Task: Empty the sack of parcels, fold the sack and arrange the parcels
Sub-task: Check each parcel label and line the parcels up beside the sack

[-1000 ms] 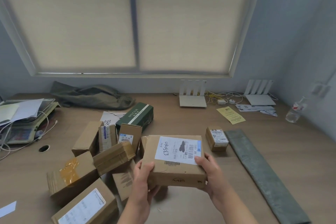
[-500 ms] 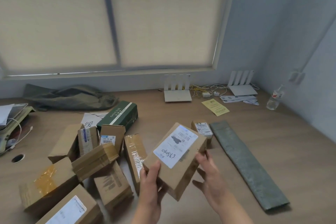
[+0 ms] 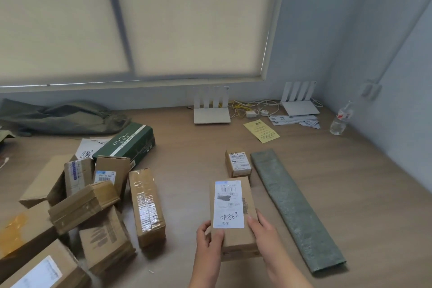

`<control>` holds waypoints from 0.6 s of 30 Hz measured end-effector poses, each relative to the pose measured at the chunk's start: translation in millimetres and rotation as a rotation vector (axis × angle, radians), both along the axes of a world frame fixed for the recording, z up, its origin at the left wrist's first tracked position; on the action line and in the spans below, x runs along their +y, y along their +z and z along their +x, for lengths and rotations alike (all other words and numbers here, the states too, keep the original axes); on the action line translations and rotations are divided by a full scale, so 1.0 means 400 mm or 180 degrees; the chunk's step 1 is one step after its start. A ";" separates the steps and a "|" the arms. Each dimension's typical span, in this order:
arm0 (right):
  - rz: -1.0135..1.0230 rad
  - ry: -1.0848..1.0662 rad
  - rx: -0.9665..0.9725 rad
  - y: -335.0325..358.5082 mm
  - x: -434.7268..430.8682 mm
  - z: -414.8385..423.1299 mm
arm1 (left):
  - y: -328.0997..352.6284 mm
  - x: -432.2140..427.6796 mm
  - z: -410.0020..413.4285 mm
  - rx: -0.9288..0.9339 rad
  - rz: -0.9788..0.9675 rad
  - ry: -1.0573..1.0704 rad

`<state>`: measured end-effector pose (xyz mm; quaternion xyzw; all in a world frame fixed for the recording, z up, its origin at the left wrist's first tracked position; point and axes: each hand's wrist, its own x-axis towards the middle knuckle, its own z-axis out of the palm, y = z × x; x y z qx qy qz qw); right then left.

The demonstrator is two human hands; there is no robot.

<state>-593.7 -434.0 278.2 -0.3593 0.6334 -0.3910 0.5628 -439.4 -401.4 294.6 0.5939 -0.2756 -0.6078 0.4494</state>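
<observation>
Both hands hold a brown cardboard parcel (image 3: pixel 233 236) with a white label marked 040563, long side pointing away from me. My left hand (image 3: pixel 209 244) grips its near left corner, my right hand (image 3: pixel 264 234) its right edge. Just beyond it a small labelled parcel (image 3: pixel 238 163) rests on the table. The folded grey-green sack (image 3: pixel 294 208) lies flat as a long strip to the right. A heap of several brown parcels (image 3: pixel 79 208) and a dark green box (image 3: pixel 126 142) fills the left side.
On the wooden table (image 3: pixel 187 170), two white routers (image 3: pixel 211 114) (image 3: pixel 300 107) with cables stand at the back. A yellow slip (image 3: pixel 261 131), papers and a plastic bottle (image 3: pixel 340 120) lie at the back right. An olive cloth bag (image 3: pixel 58 117) lies at the back left.
The parcel has been turned from slanted to lengthwise and carried right, toward the small parcel beside the sack. My view has swung right as well.
</observation>
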 end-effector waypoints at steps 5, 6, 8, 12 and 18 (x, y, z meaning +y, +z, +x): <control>0.0033 -0.0095 0.0185 -0.029 -0.040 -0.056 | -0.081 -0.038 -0.077 -0.0100 0.0021 -0.0397; 0.0035 -0.0106 0.0207 -0.035 -0.047 -0.066 | -0.099 -0.046 -0.090 -0.0161 0.0039 -0.0457; 0.0069 -0.0140 0.0301 -0.071 -0.069 -0.092 | -0.135 -0.062 -0.115 -0.0304 0.0041 -0.0551; 0.0284 -0.0105 0.0244 -0.146 -0.113 -0.137 | -0.192 -0.096 -0.160 -0.0513 -0.0002 -0.0609; 0.0365 -0.0107 0.0190 -0.207 -0.162 -0.177 | -0.218 -0.160 -0.199 -0.0774 0.0072 -0.0458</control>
